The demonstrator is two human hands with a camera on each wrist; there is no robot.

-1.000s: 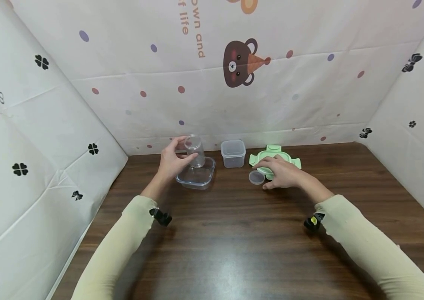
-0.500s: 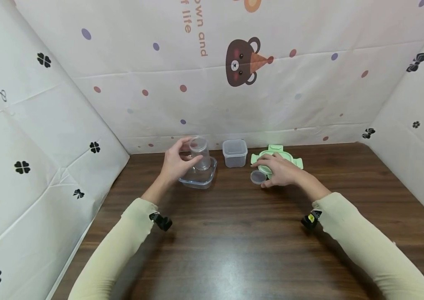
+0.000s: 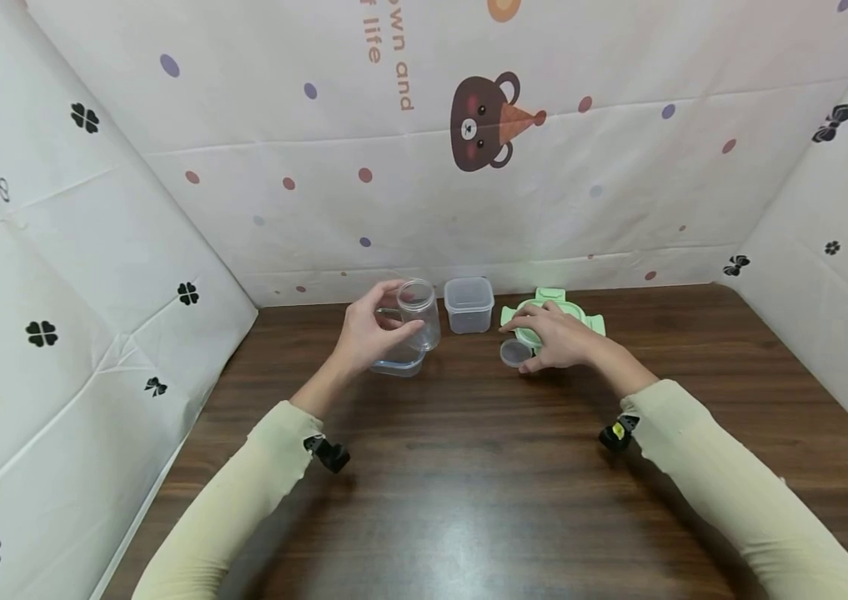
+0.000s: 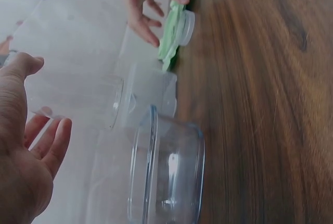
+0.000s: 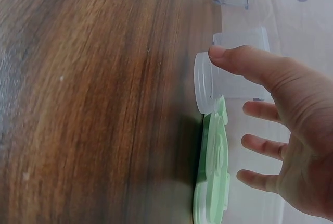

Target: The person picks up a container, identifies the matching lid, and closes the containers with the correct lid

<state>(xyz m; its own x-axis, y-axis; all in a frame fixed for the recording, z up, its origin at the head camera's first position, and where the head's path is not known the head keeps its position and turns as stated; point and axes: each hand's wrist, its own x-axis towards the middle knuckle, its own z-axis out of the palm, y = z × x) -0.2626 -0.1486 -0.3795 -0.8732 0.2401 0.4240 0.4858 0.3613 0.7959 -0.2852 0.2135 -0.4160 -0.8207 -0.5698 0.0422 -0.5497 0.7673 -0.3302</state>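
My left hand (image 3: 371, 333) grips a clear jar (image 3: 427, 333) between thumb and fingers, mouth upward. The jar is raised and overlaps the right part of a clear glass food container (image 3: 396, 367) in the head view. In the left wrist view, the container (image 4: 179, 172) is below the jar's base. My right hand (image 3: 554, 337) is over a green clip-on lid (image 3: 577, 310), fingers spread and loosely bent. A small round translucent lid (image 5: 204, 83) lies at the green lid's near left edge, with the right thumb tip right at its rim.
A small square translucent plastic tub (image 3: 469, 307) stands at the back of the brown wooden table (image 3: 454, 467), between the jar and the green lid. A printed white sheet (image 3: 273, 217) rises behind the table, and white sheets stand on both sides.
My left hand has carried the jar to the right and slightly nearer, from over the glass container toward its right side. The right hand has shifted slightly left; the lids stay in place.
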